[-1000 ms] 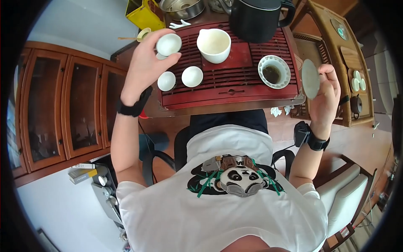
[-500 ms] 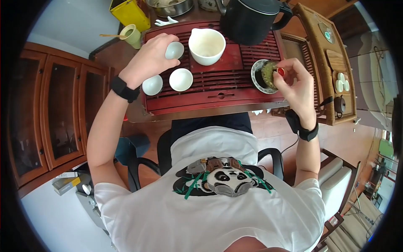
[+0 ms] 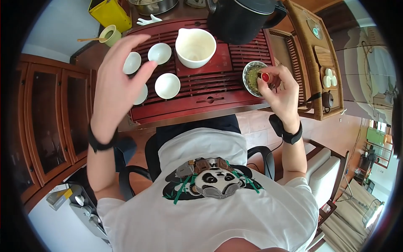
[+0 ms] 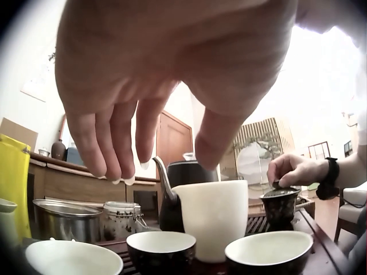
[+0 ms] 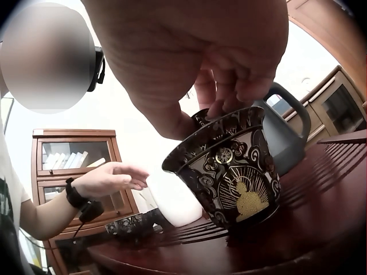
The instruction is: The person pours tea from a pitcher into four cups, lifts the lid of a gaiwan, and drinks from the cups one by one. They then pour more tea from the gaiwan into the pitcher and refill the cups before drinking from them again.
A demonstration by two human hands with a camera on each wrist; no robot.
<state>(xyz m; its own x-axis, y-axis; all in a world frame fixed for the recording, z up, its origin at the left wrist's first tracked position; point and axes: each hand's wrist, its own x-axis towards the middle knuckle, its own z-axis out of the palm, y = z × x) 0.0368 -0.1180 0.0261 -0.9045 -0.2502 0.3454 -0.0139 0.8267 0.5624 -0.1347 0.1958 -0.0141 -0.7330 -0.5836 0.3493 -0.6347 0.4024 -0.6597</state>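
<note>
The left hand [image 3: 121, 86] is spread above the left end of the red tea tray [image 3: 180, 110], holding nothing. Around it stand small white-lined cups [image 3: 159, 53], [image 3: 167, 85], one partly behind the hand. A white pitcher [image 3: 195, 48] stands just right of them. At the tray's right side the right hand [image 3: 283, 90] pinches the red-topped knob of a patterned lid [image 3: 252, 79], which lies over the lidded bowl. In the right wrist view the bowl [image 5: 229, 172] shows black outside with gold figures, the right fingers at its top.
A black kettle [image 3: 241, 23] stands at the tray's back right. Behind the tray lie a white hand-shaped object [image 3: 149, 20], a metal basin [image 3: 155, 6] and a yellow container [image 3: 110, 16]. A green cup [image 3: 111, 35] stands at the back left, a wicker-edged shelf [image 3: 317, 63] at the right.
The left hand has let go of a cup, now standing on the tray, and its fingers have spread. The right hand has brought the lid from beside the tray onto the bowl.
</note>
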